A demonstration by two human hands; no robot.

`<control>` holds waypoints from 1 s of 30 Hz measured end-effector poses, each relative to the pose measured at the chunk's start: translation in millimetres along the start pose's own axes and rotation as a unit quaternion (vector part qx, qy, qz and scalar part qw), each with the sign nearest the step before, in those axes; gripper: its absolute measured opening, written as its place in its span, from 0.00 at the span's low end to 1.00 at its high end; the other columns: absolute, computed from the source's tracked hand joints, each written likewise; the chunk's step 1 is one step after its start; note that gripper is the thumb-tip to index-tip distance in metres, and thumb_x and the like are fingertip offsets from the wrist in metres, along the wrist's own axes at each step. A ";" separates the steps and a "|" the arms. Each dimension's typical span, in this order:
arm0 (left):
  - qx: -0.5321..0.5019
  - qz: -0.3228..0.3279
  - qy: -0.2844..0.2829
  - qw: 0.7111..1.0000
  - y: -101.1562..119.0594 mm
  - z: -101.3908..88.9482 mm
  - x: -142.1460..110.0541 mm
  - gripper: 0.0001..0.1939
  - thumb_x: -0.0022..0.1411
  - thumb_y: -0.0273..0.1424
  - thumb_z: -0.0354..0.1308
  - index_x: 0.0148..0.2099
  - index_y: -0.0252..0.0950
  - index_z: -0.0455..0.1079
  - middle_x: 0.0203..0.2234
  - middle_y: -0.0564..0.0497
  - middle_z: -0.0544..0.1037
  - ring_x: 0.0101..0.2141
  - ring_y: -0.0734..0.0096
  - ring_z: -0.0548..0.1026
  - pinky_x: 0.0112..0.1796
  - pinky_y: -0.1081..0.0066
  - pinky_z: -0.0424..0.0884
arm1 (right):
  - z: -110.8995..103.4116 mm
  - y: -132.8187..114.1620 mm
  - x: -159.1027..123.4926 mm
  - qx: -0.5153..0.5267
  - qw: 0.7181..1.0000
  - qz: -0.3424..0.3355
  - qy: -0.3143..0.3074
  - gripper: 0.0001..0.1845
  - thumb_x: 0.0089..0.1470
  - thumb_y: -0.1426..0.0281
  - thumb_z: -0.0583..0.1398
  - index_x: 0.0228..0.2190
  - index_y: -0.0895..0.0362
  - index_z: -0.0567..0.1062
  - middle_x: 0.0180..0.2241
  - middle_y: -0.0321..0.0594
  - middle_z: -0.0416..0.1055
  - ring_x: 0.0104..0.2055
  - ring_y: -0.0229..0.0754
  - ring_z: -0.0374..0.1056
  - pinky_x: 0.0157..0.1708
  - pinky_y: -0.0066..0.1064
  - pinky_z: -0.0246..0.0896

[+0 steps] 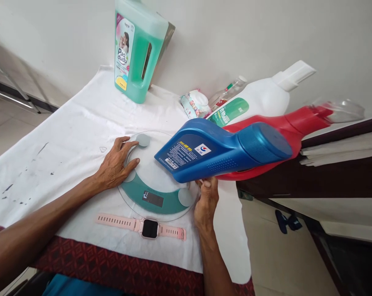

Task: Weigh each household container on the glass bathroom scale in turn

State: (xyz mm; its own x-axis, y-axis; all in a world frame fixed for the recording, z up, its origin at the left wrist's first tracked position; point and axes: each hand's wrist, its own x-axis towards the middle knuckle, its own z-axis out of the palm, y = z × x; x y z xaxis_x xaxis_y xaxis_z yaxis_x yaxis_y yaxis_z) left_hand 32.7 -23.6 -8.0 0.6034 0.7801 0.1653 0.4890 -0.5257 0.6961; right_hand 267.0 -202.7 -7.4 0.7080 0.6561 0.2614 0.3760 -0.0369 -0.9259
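Note:
A round glass scale (157,193) with a green band and a dark display lies on the white cloth (65,135). My left hand (116,166) rests on the scale's left rim, fingers spread and flat. My right hand (207,201) grips the underside of a blue bottle (217,150), which is tipped on its side above the scale's right edge. A pink smartwatch (145,226) lies flat on the cloth just in front of the scale.
A tall green detergent jug (136,49) stands at the back by the wall. A red bottle (284,127), a white bottle (256,100), a small clear bottle (227,92) and a wipes pack (195,102) lie behind the blue one. Dark furniture (327,172) stands right.

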 end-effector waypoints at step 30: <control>-0.060 0.013 0.055 0.997 -7.4 13.1 -3.7 0.23 0.72 0.36 0.53 0.66 0.40 0.65 0.65 0.38 0.63 0.58 0.46 0.75 0.56 0.44 0.76 | 45.6 -78.3 198.8 0.031 0.976 -0.146 0.159 0.40 0.47 0.54 0.73 0.57 0.55 0.70 0.54 0.45 0.75 0.54 0.52 0.75 0.55 0.49 0.74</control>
State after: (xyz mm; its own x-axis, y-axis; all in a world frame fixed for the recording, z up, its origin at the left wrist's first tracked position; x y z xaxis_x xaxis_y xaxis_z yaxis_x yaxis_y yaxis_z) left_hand 35.1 -27.1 -22.9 0.5399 0.8020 0.2556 0.3910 -0.5079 0.7676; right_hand 351.0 -35.0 104.6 0.7295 0.3639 0.5792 0.5598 0.1689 -0.8112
